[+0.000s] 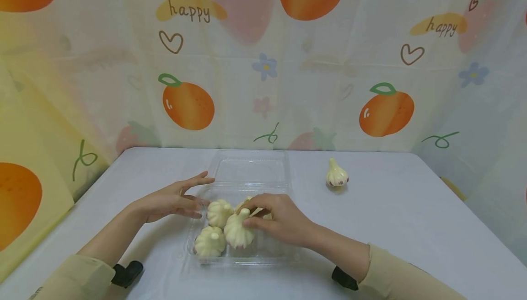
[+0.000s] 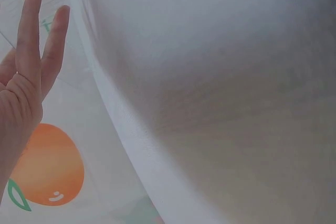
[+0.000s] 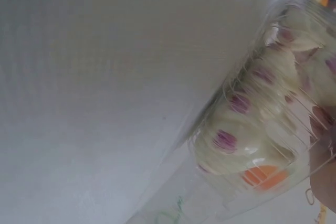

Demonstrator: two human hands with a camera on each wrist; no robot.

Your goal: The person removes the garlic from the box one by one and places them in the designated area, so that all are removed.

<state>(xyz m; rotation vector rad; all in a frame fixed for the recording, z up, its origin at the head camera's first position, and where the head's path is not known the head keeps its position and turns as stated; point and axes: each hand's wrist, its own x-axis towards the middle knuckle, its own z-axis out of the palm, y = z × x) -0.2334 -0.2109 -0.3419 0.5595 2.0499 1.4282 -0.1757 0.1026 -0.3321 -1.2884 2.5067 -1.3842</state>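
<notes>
1. On the white bench point(image 1: 395, 222): clear container point(image 1: 269, 259), lid point(image 1: 251, 170) laid back on the far side.
2. Right hand point(image 1: 282, 217): grip pinching one garlic bulb point(image 1: 239, 231) at the container's middle.
3. Left hand point(image 1: 174, 204): grip spread, empty, beside the container's left rim.
4. Container's left side: two further bulbs point(image 1: 209, 242).
5. Far right: single loose bulb point(image 1: 337, 175), well apart.

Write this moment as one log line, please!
right hand: pinches garlic bulb | left hand: by clear box | lid: open | another bulb: outside box
</notes>
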